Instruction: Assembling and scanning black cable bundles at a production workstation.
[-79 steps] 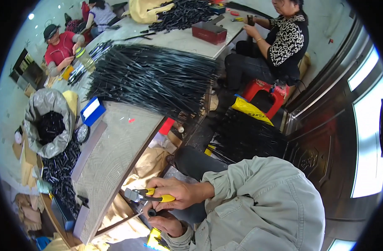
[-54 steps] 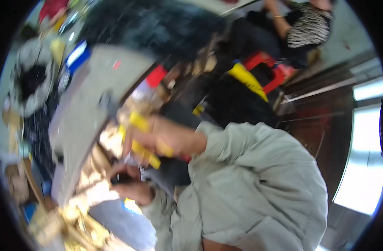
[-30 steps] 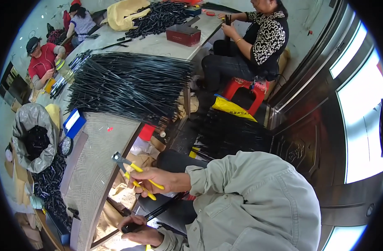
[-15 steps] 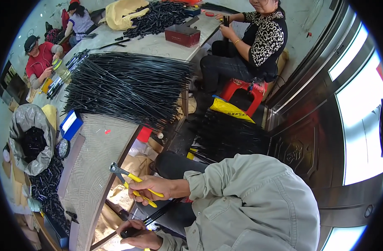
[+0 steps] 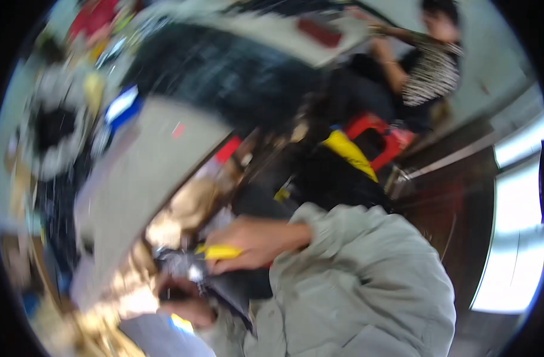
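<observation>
The whole view is smeared by motion. My right hand [image 5: 245,241] is closed round the yellow handles of a pair of pliers [image 5: 221,252]. The pliers' metal head is too blurred to make out, and it points down toward my left hand. Below it, my left hand [image 5: 192,306] curls round a small black piece [image 5: 175,294]; its exact shape is lost in the blur. The two hands are close together, beside the table's edge and over my lap.
A large pile of thin black rods [image 5: 218,71] covers the far part of the grey table [image 5: 138,160]. A grey sack [image 5: 52,143] stands at the left, near a blue box [image 5: 122,108]. A co-worker [image 5: 429,77] sits at the upper right by a red stool [image 5: 373,140].
The view has swung and blurred. My right hand has lowered the pliers toward my left hand; their head, raised before, now points down.
</observation>
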